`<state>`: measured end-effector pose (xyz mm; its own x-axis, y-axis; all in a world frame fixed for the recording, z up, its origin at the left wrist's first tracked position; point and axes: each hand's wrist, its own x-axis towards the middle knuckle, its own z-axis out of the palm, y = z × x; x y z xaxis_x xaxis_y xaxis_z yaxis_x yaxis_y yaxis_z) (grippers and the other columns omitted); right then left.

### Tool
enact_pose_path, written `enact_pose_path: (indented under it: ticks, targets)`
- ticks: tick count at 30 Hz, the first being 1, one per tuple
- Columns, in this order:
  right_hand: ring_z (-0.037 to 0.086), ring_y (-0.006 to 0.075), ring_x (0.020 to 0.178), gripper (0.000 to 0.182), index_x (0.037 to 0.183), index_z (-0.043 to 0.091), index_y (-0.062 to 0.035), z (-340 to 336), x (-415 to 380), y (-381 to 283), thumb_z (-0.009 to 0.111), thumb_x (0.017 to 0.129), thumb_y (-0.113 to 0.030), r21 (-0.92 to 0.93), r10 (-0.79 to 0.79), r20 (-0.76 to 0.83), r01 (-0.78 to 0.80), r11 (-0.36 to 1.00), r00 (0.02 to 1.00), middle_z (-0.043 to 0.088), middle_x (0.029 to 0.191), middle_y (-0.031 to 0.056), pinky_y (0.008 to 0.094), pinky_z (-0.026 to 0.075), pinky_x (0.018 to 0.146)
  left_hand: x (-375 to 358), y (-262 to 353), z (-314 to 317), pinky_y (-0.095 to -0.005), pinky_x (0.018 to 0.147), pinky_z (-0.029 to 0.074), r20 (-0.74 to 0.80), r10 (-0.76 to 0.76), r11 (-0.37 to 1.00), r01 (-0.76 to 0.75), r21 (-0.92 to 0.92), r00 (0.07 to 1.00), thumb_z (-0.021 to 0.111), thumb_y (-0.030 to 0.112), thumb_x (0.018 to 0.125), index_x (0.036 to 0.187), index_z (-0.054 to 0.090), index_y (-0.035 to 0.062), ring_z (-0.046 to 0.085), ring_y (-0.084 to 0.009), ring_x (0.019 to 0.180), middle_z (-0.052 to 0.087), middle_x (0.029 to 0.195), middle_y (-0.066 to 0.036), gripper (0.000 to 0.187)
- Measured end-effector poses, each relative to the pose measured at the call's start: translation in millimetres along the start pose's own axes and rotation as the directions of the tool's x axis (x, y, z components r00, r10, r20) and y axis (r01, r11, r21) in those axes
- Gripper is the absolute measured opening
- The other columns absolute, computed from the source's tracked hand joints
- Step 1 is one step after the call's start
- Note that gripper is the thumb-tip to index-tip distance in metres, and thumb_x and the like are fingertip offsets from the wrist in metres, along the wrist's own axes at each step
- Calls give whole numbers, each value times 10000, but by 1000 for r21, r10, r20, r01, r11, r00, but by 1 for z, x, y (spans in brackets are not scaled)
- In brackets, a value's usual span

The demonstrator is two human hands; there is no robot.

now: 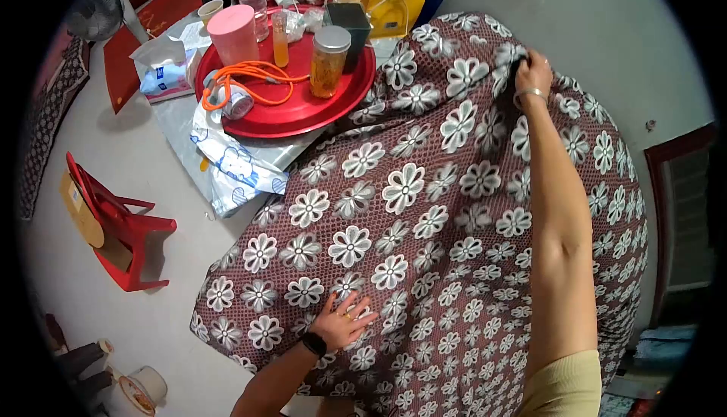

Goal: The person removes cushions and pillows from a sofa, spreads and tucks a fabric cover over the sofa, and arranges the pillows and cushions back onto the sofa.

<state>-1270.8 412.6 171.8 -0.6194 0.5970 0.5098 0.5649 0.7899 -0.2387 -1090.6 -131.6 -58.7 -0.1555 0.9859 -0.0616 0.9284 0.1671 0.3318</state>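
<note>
A large brown cloth cover [405, 190] with white and grey flowers spreads across the middle and right of the view. It looks draped over something bulky whose shape is hidden. My right hand [536, 76], a bracelet on its wrist, grips a bunched fold at the cover's far upper edge. Lower down, my left hand [346, 326] lies palm down on the cloth with its fingers spread. It wears a ring and a black watch [313, 343].
Beside the cover stands a table with a red tray [295, 118] holding a pink cup [233, 34], an amber jar [330, 61] and an orange cable [284, 76]. A tissue pack [166, 72] lies nearby. A red chair [132, 231] and a fan [95, 8] are at left.
</note>
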Motion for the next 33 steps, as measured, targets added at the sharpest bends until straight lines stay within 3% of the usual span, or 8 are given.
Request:
enact_pose_path:
  ticks: [3, 4, 9, 12, 15, 23, 27, 33]
  targets:
    - [384, 415, 1198, 539, 1335, 375, -145, 68, -16, 41, 527, 842, -300, -103, -177, 136, 192, 976, 975, 202, 1437, 210, 447, 335, 983, 1, 0, -4, -612, 1031, 86, 11, -14, 996, 15, -91, 1000, 478, 377, 882, 1311, 405, 357, 210, -283, 1334, 295, 1431, -41, 436]
    - [272, 425, 1270, 649, 1414, 212, -200, 38, -44, 6, 510, 861, -363, -114, -15, 357, 60, 992, 934, 14, 1486, 170, 489, 251, 1027, 2, 1, -6, -618, 1022, 114, 18, -22, 990, 24, -136, 1000, 500, 359, 873, 1291, 432, 360, 205, -277, 1334, 305, 1424, -38, 424]
    - [246, 385, 1251, 464, 1308, 350, -94, -28, -263, -47, 497, 885, -215, 237, -162, -218, 213, 948, 962, 204, 1378, 205, 481, 212, 1023, 2, 6, -8, -610, 997, 192, -66, -34, 989, 25, -144, 997, 563, 316, 841, 1221, 502, 310, 241, -244, 1306, 343, 1374, -31, 385]
    - [276, 353, 1183, 368, 1198, 432, -9, -14, -444, -5, 515, 866, -144, 395, 254, -76, -204, 896, 964, 321, 1255, 213, 462, 188, 1007, 8, 16, -12, -595, 992, 221, -163, -47, 992, 28, -119, 985, 560, 254, 840, 1155, 528, 215, 272, -207, 1289, 363, 1342, -61, 318]
    - [287, 384, 1158, 415, 1219, 424, -42, 25, -520, 35, 509, 871, -250, 145, 359, 273, -407, 902, 893, 322, 1248, 221, 494, 246, 971, 16, 25, 6, -581, 992, 227, -175, 34, 999, -27, 40, 984, 617, 224, 774, 1092, 559, 197, 315, -222, 1275, 388, 1333, -42, 324]
    - [457, 309, 924, 226, 981, 533, -91, 112, -509, 69, 535, 819, -248, -534, 442, 294, -238, 812, 847, 511, 987, 99, 431, 367, 784, 63, 57, 37, -513, 1060, 212, -74, 226, 961, -211, 178, 971, 521, 133, 759, 885, 642, 12, 424, -299, 1194, 585, 1078, -170, 213]
    - [468, 312, 918, 238, 999, 520, -73, 104, -502, 63, 527, 816, -226, -534, 465, 384, -219, 816, 797, 520, 999, 119, 416, 382, 760, 64, 61, 26, -476, 1065, 226, 64, 169, 971, -178, 159, 983, 514, 124, 762, 794, 649, 3, 440, -298, 1180, 588, 1058, -196, 184]
    - [370, 393, 1176, 429, 1222, 390, 61, 79, -504, 43, 496, 835, -90, 81, 35, 184, -51, 995, 982, 400, 1255, 231, 451, 306, 992, 6, 25, -10, -637, 983, 194, -156, -101, 979, 126, 160, 982, 625, 375, 749, 1201, 514, 297, 205, -297, 1322, 305, 1394, -52, 472]
